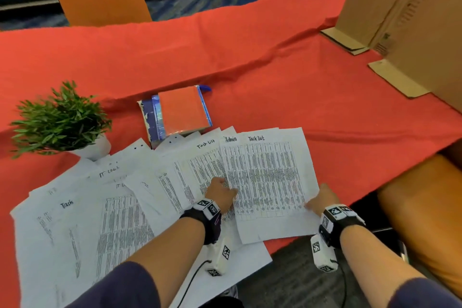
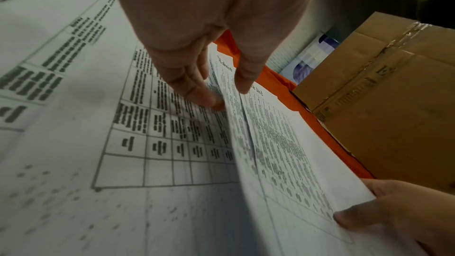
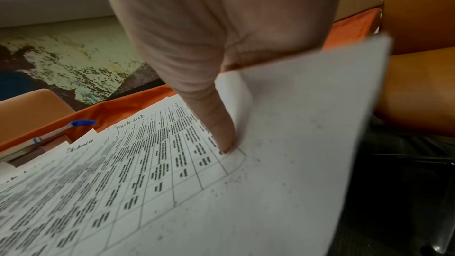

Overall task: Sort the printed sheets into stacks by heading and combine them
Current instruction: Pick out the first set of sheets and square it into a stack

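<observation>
Printed sheets lie fanned over the red tablecloth. On top at the right is a table-filled sheet headed "Task list", with an "Admin" sheet peeking out under its left edge. My right hand pinches the Task list sheet at its lower right edge, thumb on top, so that edge is raised. My left hand takes the left edge, with its fingers under the edge and its thumb on top. Sheets headed "IT logs" and "Task" lie to the left.
A small potted plant stands at the left. Behind the sheets is a stack of notebooks with a blue pen. Cardboard boxes stand at the back right. An orange chair sits beside the table's near right edge.
</observation>
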The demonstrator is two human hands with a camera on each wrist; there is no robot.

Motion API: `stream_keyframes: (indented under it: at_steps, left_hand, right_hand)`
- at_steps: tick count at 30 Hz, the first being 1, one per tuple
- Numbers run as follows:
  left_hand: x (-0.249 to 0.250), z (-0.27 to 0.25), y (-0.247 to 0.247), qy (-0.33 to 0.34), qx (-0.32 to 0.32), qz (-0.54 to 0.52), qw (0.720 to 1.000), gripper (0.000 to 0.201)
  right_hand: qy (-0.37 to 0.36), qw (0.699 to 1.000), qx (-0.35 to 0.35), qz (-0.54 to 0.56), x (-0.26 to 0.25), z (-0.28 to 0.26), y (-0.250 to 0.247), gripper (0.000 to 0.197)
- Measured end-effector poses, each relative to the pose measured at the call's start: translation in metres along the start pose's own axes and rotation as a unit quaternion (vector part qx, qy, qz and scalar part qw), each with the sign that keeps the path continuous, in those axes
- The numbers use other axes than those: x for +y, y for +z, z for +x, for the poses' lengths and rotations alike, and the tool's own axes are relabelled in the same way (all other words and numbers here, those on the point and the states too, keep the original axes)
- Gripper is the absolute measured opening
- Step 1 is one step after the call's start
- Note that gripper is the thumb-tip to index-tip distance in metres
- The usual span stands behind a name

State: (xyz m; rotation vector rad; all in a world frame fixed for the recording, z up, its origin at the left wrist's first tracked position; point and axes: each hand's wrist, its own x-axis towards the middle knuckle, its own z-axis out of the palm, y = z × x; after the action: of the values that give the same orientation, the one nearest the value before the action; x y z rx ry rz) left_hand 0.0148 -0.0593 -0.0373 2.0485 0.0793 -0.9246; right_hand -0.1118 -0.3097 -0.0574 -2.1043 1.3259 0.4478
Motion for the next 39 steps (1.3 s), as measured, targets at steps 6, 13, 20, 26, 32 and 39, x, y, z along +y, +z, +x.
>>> stream_keyframes:
  at_steps: [6, 13, 20, 26, 32, 39]
  left_hand:
    - [0.005, 0.004, 0.007, 0.042, 0.011, 0.107, 0.993, 0.015]
    - [-0.017, -0.013, -0.029, 0.050, 0.068, 0.057, 0.995, 0.018]
    - [-0.025, -0.044, -0.061, 0.079, 0.069, -0.126, 0.987, 0.027]
    - [-0.024, -0.072, -0.092, 0.081, 0.054, -0.232, 0.968, 0.024]
    - [-0.049, -0.086, -0.126, 0.059, 0.088, -0.271, 0.957, 0.045]
    - [-0.087, -0.098, -0.159, 0.060, 0.229, -0.138, 0.962, 0.032]
  right_hand:
    - [-0.050, 0.993, -0.001, 0.106, -0.001, -0.010, -0.010, 0.036]
    - [-0.127, 0.939, -0.017, 0.319, -0.001, -0.018, -0.044, 0.026]
    - [-0.158, 0.900, -0.138, 0.382, -0.045, -0.052, -0.006, 0.013]
    - [-0.223, 0.919, -0.139, 0.294, -0.087, -0.076, 0.020, 0.020]
    - [-0.266, 0.904, -0.163, 0.292, -0.121, -0.108, 0.039, 0.038]
    - [-0.274, 0.900, -0.238, 0.243, -0.143, -0.114, 0.077, 0.055]
